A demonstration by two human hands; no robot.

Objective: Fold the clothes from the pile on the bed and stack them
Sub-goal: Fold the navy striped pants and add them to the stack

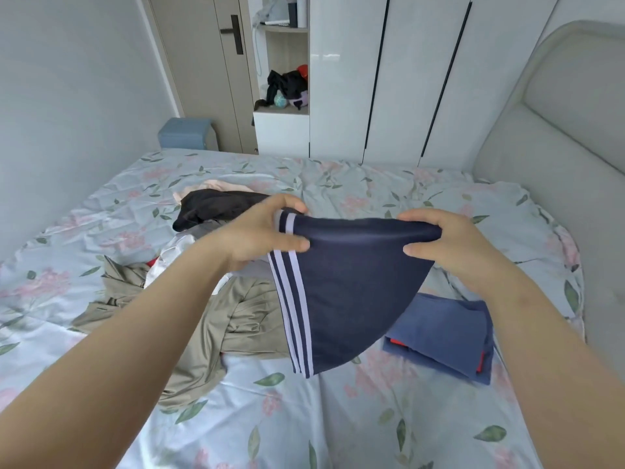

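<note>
This is a bedroom in a home. A wide bed under a pale blue sheet printed with pink flowers and green leaves (372,418) fills most of it, with a padded light grey headboard (558,130) on the right. Along the far wall stand a tall glossy white wardrobe with dark vertical handle strips (406,79), an open shelf niche (284,111) holding crumpled dark clothing (287,84), and a beige door with a black handle (203,62). A loose pile of unfolded clothes (236,316) lies on the bed.
</note>
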